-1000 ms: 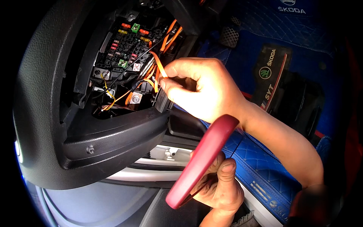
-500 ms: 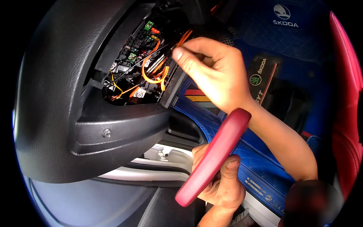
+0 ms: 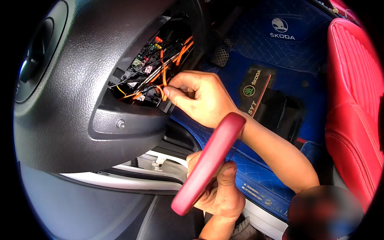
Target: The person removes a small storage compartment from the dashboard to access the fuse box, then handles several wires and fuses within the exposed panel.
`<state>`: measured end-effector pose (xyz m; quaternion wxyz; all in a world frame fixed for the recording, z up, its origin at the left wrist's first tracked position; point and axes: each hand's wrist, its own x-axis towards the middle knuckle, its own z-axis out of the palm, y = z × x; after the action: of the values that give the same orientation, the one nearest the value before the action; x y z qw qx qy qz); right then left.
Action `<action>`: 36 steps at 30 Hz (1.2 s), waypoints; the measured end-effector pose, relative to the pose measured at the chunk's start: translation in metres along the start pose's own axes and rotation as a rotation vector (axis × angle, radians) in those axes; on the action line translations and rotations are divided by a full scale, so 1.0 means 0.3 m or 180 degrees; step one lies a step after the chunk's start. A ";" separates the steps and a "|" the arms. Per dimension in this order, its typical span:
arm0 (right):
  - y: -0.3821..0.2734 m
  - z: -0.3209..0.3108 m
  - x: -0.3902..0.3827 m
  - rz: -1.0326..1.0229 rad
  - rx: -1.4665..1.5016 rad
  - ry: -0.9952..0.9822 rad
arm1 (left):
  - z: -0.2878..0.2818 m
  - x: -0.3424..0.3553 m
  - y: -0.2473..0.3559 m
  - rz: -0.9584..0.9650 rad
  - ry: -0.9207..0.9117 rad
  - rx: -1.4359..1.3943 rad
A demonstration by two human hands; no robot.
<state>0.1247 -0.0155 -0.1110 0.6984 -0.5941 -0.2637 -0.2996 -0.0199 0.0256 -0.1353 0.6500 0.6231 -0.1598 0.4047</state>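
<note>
My right hand (image 3: 202,96) reaches in from the right. Its thumb and forefinger pinch an orange wire (image 3: 165,78) at the edge of an open dashboard cavity. Behind the fingertips the cavity holds a fuse box (image 3: 147,60) with small coloured fuses, plus black and yellow wires. Lower down, my left hand (image 3: 222,196) grips a long, rounded red handheld thing (image 3: 208,166), seen edge-on, so its faces are hidden. The left thumb lies along its right side and fingers show on its left. A thin dark line hangs near its upper end.
The black dashboard (image 3: 84,80) with a rotary knob (image 3: 38,48) fills the left. Below are the white door sill (image 3: 132,180) and door panel (image 3: 88,204). Blue floor mats (image 3: 240,68), a pedal (image 3: 220,57) and a red seat (image 3: 352,96) lie right. A blurred dark shape (image 3: 324,212) covers the lower right.
The view has shifted right and tilted. My right hand has moved lower along the cavity's edge, to the lower part of the orange wires. My left hand still holds the red thing.
</note>
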 end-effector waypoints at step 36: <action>0.026 0.021 -0.017 0.0851 0.0745 0.0347 | -0.026 0.010 0.000 0.0086 -0.0307 0.0460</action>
<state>0.1268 -0.0077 -0.1191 0.8096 -0.5215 -0.1772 -0.2030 -0.0203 0.0341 -0.1344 0.5893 0.6850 -0.1697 0.3934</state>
